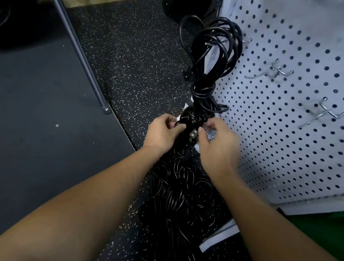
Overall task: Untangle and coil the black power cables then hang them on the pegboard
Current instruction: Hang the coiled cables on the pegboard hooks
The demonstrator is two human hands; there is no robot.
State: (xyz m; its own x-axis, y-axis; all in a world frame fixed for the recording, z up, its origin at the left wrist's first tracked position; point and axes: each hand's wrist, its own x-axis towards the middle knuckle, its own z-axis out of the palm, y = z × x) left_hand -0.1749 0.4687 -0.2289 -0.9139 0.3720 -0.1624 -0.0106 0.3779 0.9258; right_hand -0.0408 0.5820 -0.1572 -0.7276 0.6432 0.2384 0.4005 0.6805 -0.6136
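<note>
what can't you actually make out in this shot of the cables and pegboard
Head view only:
- Which hook carries the coiled cable bundle: its own loops cover the top.
- How many cables form the pile on the floor: black strands overlap, and both forearms cross it.
- Exactly what the left hand and right hand pinch: curled fingers cover the strands beside the plug.
- The pegboard: cut off by the right edge, blurred near it.

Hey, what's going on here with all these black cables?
A person is sorting power cables beside a white pegboard. One coiled bundle, wrapped at its middle, stands up against the board's edge. The left hand and right hand both pinch cable at its lower end, by a plug. A loose tangle lies on the floor below.
</note>
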